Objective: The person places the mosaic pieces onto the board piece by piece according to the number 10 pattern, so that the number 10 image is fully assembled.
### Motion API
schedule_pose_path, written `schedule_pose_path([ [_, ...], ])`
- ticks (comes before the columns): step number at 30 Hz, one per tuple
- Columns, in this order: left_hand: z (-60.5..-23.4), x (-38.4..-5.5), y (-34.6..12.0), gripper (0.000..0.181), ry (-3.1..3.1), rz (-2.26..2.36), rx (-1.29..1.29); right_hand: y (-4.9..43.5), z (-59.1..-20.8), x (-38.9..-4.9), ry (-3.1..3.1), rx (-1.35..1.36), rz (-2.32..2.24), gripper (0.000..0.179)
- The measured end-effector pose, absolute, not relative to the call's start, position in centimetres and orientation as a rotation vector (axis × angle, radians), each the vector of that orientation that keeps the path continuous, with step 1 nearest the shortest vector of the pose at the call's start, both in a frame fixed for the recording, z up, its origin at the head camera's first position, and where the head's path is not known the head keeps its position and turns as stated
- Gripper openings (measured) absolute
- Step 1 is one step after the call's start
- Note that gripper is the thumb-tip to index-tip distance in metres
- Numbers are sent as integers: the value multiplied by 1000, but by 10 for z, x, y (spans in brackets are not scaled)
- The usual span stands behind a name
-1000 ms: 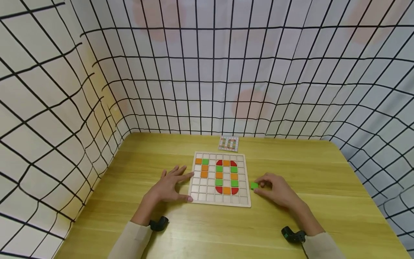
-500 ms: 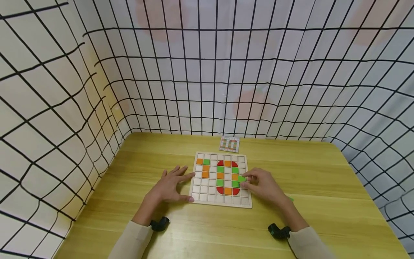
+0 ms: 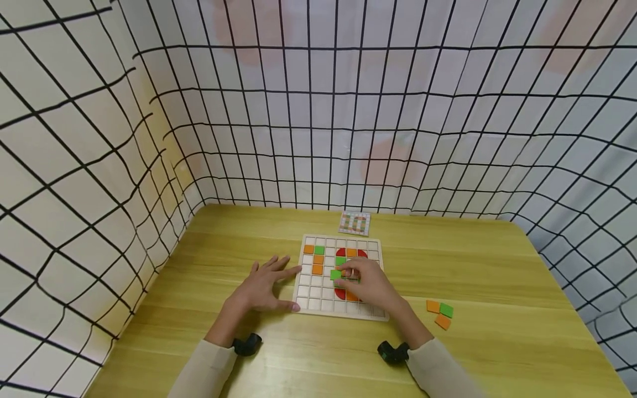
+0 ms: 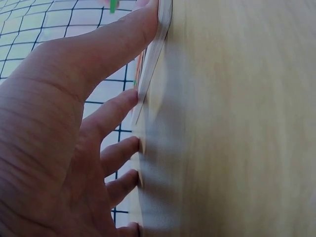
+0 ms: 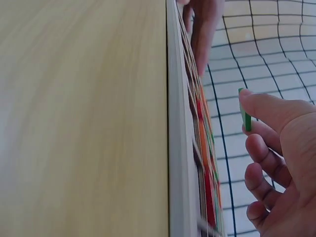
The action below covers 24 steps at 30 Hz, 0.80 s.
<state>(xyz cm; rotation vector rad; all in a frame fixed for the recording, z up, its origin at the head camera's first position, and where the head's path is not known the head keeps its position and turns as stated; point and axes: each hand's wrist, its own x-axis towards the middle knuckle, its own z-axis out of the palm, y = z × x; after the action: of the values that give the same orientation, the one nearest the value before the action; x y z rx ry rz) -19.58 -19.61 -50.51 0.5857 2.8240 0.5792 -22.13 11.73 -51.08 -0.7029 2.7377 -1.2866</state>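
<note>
A pale wooden grid board (image 3: pixel 313 303) lies on the table, with orange, green and red tiles in some of its cells. My right hand (image 3: pixel 370 283) is over the board and pinches a green square tile (image 3: pixel 335 275) between thumb and finger. In the right wrist view that green tile (image 5: pixel 245 111) is seen edge-on, raised off the board. My left hand (image 3: pixel 260 287) has its fingers spread, with thumb and index fingertip touching the board's left edge. In the left wrist view the left hand's thumb (image 4: pixel 106 47) lies against the board's side. Part of the red, orange and green ring of tiles is hidden by my right hand.
Behind the board lies a small pattern card (image 3: pixel 355 223). To the right, two orange tiles (image 3: pixel 443 321) and a green tile (image 3: pixel 446 310) lie loose on the wooden table (image 3: pixel 497 276). A black grid on white cloth surrounds the table's back and sides.
My right hand has carried the green tile leftward from beside the board to over its middle. Loose tiles formerly behind the right arm now show. The left hand stays at the board's edge.
</note>
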Motion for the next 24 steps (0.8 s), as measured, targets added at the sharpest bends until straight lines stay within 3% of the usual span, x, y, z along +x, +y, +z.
schedule_pose_path([
  [24, -505, -197, -198, 96, 2812, 574, 602, 70, -526, -223, 2779, -672, -1229, 23],
])
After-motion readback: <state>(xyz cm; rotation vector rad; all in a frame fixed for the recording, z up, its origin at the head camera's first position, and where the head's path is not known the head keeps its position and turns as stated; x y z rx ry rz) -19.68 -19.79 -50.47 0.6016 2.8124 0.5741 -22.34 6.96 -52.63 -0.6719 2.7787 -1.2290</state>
